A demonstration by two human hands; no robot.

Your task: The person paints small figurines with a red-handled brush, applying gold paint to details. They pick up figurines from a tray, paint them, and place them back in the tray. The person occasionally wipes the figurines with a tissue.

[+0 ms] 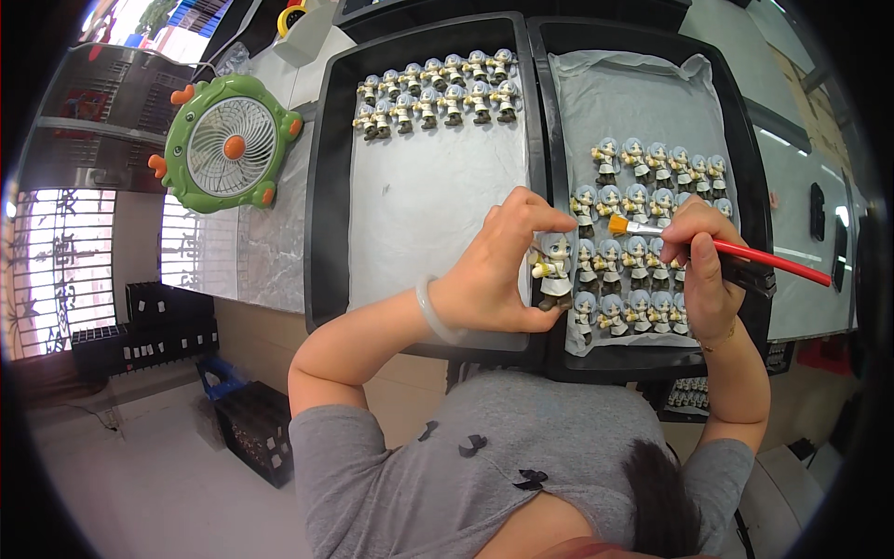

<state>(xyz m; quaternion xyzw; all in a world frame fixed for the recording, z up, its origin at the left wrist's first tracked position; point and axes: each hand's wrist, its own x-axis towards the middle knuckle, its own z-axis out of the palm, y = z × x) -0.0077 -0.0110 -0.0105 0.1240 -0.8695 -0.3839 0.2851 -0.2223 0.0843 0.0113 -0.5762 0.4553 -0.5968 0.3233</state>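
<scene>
My left hand (pixel 498 270) pinches a small figurine (pixel 554 272) with grey-blue hair between thumb and fingers, held over the seam between two black trays. My right hand (pixel 698 265) grips a red-handled paintbrush (pixel 745 254) whose orange bristle tip points left toward the figurine's head. Beneath it, the right tray (pixel 759 186) holds several rows of like figurines (pixel 652 196) on white paper. The left tray (pixel 326 186) carries two rows of finished-looking figurines (pixel 438 93) along its far edge.
A green desk fan (pixel 231 144) with orange horns stands left of the trays on the bench. Black crates (pixel 251 429) sit on the floor at lower left. A yellow tape dispenser (pixel 293 19) is at the far edge. Dark objects lie on the surface at right.
</scene>
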